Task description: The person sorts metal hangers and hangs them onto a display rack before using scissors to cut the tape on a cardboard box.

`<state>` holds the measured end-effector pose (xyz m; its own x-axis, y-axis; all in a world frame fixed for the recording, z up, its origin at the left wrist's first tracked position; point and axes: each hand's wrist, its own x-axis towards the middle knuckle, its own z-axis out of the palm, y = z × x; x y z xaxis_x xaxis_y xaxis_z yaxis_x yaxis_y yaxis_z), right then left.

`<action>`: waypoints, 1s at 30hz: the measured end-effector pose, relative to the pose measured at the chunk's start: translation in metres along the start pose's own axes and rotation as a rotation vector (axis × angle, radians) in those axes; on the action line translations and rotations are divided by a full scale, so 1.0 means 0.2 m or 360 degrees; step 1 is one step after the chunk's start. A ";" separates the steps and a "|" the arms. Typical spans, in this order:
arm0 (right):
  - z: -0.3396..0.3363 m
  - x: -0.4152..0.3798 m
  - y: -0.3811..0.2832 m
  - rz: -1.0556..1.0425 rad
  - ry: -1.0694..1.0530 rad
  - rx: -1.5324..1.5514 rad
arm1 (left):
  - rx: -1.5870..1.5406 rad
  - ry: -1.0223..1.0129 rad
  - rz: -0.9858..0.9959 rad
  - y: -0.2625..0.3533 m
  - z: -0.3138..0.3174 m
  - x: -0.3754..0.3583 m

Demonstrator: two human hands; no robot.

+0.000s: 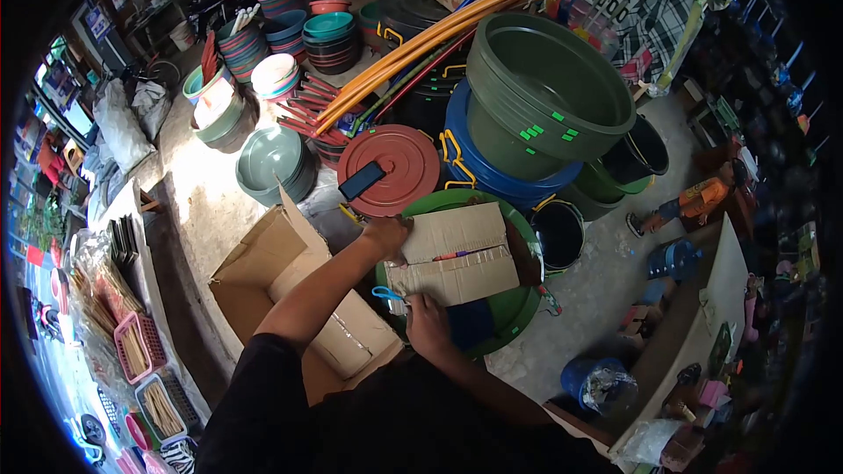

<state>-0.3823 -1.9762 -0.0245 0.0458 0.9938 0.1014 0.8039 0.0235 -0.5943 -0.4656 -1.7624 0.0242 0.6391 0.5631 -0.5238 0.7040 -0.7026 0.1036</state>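
A closed cardboard box lies on a green plastic tub, a strip of coloured contents showing through the gap between its flaps. My left hand, fingers curled, presses at the box's left edge. Close to the near left corner, my right hand has its fingers closed at a pair of scissors with blue handles. The handle loops stick out to the left of my fingers; the blades are mostly hidden. To the left stands an open, larger cardboard box.
A phone rests on a red-brown lid beyond my left hand. Large green tubs stack on a blue tub. Grey basins stand left. A person in orange is at the right.
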 end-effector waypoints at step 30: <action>0.25 0.20 -0.15 0.0173 0.0138 -0.0076 | -0.0100 0.0067 0.0101 -0.07 0.01 0.03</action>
<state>-0.4348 -1.9319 -0.0431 0.1837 0.9770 0.1083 0.8186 -0.0911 -0.5671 -0.4730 -1.7509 0.0178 0.6947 0.5370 -0.4786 0.6787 -0.7098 0.1888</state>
